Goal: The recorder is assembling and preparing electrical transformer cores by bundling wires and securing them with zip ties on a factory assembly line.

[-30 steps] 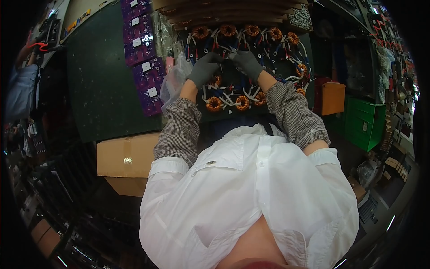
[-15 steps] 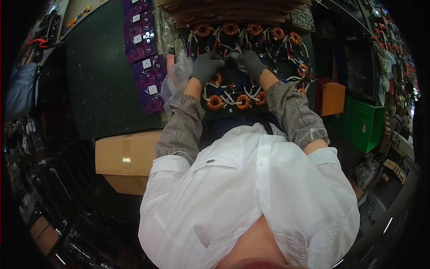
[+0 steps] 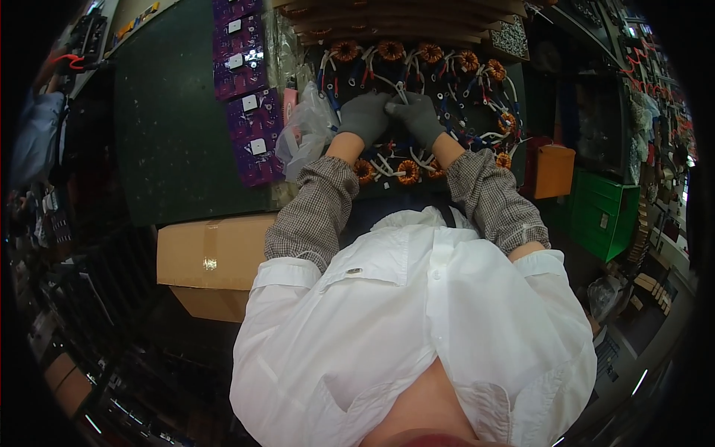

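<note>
My left hand (image 3: 365, 118), in a grey glove, is closed, its fingertips hidden against the other hand. Close beside it, my right hand (image 3: 417, 119), gloved alike, pinches a white wire (image 3: 402, 91) between thumb and fingers. The two hands meet over the middle of a ring of copper-wound toroid coils. One coil (image 3: 390, 50) lies beyond the hands, another (image 3: 407, 172) on the near side. White, blue and red leads with ring terminals (image 3: 466, 92) spread between the coils. What my left fingers grip is hidden.
Left of the hands lie a crumpled clear plastic bag (image 3: 307, 127) and a row of purple circuit boards (image 3: 249, 112) on the dark green table mat (image 3: 171, 127). Cardboard layers (image 3: 402, 28) stand behind the coils. A cardboard box (image 3: 212, 253), orange bin (image 3: 555, 170) and green crate (image 3: 605, 212) flank me.
My left hand has moved right and slightly nearer, coming up against my right hand. The right hand has drawn slightly nearer too. The whole view has shifted a little.
</note>
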